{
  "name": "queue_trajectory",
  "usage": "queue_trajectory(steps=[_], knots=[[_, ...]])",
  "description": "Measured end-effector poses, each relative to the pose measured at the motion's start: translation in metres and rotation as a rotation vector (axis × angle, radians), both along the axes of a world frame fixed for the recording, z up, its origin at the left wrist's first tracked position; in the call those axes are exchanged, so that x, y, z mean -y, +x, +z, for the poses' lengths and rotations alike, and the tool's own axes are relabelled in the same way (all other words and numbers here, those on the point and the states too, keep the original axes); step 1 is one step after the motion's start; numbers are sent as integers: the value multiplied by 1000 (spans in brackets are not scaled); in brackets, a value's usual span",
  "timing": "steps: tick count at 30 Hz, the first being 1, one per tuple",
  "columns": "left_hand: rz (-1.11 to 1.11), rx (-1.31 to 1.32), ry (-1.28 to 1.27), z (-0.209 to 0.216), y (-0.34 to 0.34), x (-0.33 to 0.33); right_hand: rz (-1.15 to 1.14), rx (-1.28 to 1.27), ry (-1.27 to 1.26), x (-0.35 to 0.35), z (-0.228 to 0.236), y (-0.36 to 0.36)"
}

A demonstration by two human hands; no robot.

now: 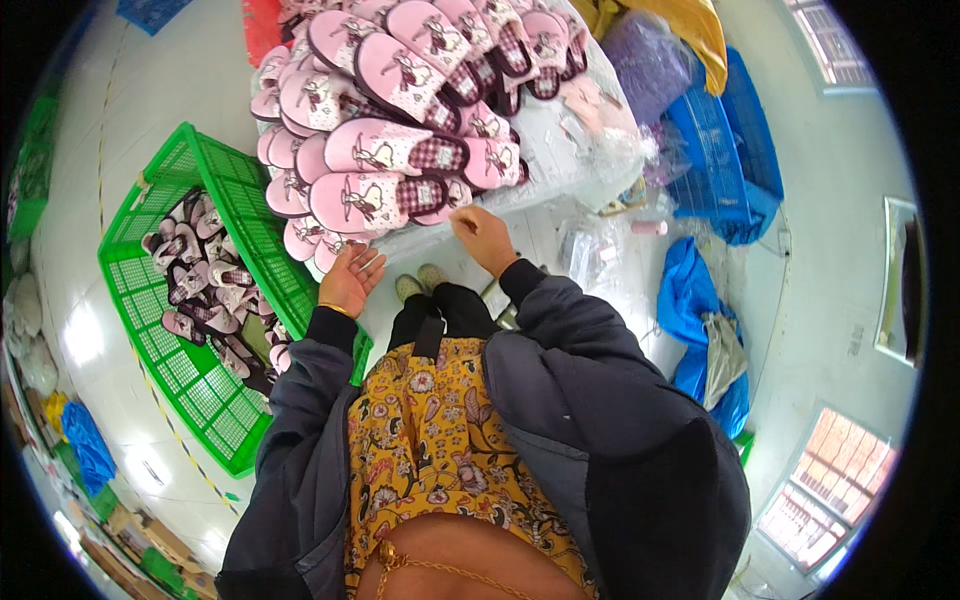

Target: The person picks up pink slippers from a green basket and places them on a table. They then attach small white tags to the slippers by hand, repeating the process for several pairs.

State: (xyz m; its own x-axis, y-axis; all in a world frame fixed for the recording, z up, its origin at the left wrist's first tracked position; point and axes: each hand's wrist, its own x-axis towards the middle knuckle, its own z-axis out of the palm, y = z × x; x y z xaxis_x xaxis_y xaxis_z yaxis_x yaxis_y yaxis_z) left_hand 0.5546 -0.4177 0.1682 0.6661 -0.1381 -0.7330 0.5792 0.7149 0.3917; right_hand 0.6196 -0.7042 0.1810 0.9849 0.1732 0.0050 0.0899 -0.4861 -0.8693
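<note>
Pink slippers with dark checked insoles and a printed cartoon figure lie piled on a table covered in clear plastic. My left hand is open just below the pile's near left edge, its palm turned up and fingers apart, with nothing in it. To its right, my right hand is at the table's near edge, close to the heel end of a slipper. Its fingers are curled together, and whatever they may hold is hidden.
Beside my left arm stands a large green plastic crate with more slippers inside. Blue crates and a purple bag are at the far right. A blue sheet and clear plastic wrap lie on the floor.
</note>
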Motion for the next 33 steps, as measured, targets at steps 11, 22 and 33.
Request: queue_trajectory(steps=[11,22,33], knots=[[-664,-273,446,-75,-96,-80,251,-1111,-826,185,-120,-197],[-1221,527,1026,-150,-99,-108,-326,-484,-521,203,-143,-84],[-1596,315,1405,-189,-155,11,184,-452,-561,284,-213,56]])
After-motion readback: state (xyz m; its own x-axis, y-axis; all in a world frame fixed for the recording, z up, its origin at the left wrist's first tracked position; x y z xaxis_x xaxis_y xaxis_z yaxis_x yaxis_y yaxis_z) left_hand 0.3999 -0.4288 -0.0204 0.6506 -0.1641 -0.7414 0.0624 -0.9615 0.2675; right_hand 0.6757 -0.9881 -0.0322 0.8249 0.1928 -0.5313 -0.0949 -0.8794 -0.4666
